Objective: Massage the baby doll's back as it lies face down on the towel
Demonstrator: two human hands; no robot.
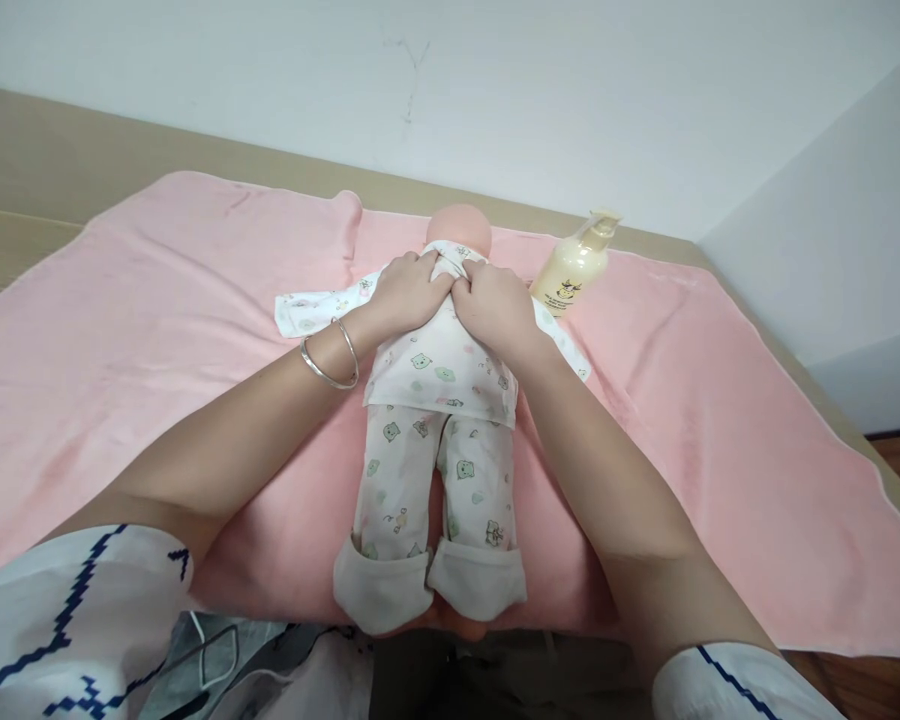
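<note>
A baby doll (442, 350) in a white, animal-print top and matching trousers lies lengthwise in front of me, its bald head (461, 228) at the far end. Which way its face points is hidden. My left hand (412, 290), with a silver bangle on the wrist, is closed over the left side of the doll's upper body. My right hand (495, 305) is closed over the other side. Both thumbs lie close together at the middle, below the collar, where the cloth is creased. Some fingertips are out of sight. The doll's sleeves stick out beyond my hands.
A pump bottle (570, 270) of pale yellow liquid stands or leans right of the doll's head. Beneath everything is a pink blanket (720, 450) with some folds, spread over a beige surface (37, 140). A white wall (270, 80) rises behind.
</note>
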